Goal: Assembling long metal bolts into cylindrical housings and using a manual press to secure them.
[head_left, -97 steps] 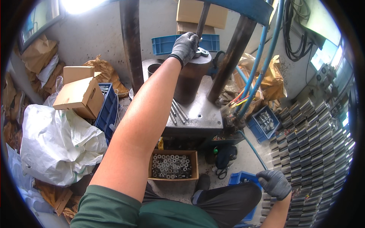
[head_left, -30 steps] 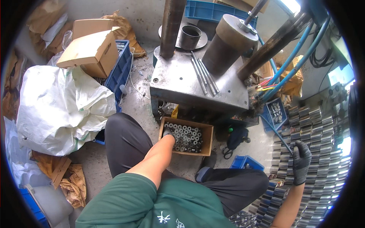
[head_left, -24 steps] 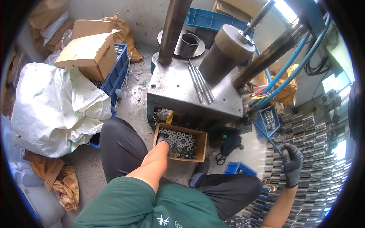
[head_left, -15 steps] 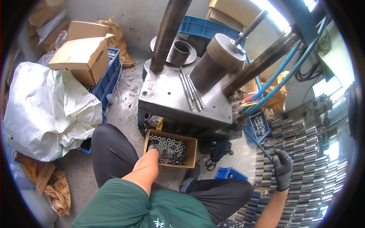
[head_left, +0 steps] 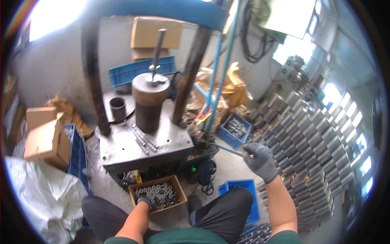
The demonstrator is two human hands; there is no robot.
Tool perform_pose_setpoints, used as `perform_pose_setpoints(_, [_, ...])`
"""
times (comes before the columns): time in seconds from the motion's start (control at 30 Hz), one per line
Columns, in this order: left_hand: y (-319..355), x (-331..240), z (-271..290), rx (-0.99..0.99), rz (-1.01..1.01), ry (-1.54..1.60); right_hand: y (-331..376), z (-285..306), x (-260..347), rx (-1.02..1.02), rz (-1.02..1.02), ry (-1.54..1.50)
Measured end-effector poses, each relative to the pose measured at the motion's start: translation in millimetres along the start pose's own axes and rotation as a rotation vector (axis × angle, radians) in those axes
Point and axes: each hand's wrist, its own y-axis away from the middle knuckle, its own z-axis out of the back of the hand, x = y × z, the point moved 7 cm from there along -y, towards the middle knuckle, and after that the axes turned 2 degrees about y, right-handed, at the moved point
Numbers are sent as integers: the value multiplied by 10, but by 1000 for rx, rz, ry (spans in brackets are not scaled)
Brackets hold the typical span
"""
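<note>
In a cardboard box (head_left: 181, 194) between my knees lie several small metal ring-shaped parts (head_left: 160, 194). My left hand (head_left: 144, 199), in a dark glove, reaches in at the box's near left side; its fingers are hidden among the parts. Out to the right, my grey-gloved right hand (head_left: 261, 162) has its fingers curled round the end of a thin blue lever (head_left: 225, 149). That lever runs from the side of a press. On the press's steel plate (head_left: 118, 143) stand a thick cylinder (head_left: 148, 105) and an open metal sleeve (head_left: 118, 109), with several slim steel rods (head_left: 142, 137) lying in front.
Stacked metal tubes (head_left: 313, 150) fill the right side. A blue bin of metal parts (head_left: 235, 129) stands behind the lever, another blue bin (head_left: 252, 199) by my right knee. Scissors (head_left: 208, 188) lie near the box. White sacking (head_left: 44, 199) and a carton (head_left: 46, 140) are at left.
My view has turned right and up, so the press and box appear further left. My left hand stays in the box, and my right hand stays at the lever's end.
</note>
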Motion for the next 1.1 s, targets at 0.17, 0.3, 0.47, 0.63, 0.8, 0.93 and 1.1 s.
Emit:
perform_pose_setpoints(0.17, [240, 318, -40, 260, -248, -131, -88, -96, 288, -74, 129, 242])
perform_pose_setpoints(0.3, [230, 219, -1, -222, -445, -237, 44, -138, 484, -116, 246, -90])
perform_pose_setpoints(0.47, [807, -59, 1144, -86, -140, 455, -81, -641, 1181, 145, 442, -199])
perform_pose_setpoints(0.63, [1514, -182, 2326, -235, -151, 1640, -151, -1447, 1546, 328, 525, -463])
perform_pose_setpoints(0.8, [2200, -92, 3157, -284, -328, 1977, -138, -1782, 1976, 447, 551, -760])
perform_pose_setpoints(0.93, [2383, -89, 3595, -337, -431, 1898, -253, -1636, 1957, 286, 489, -951])
perform_pose_setpoints(1.1, [2423, 0, 3926, -373, -450, 1845, -439, -1434, 1864, 189, 487, -1017])
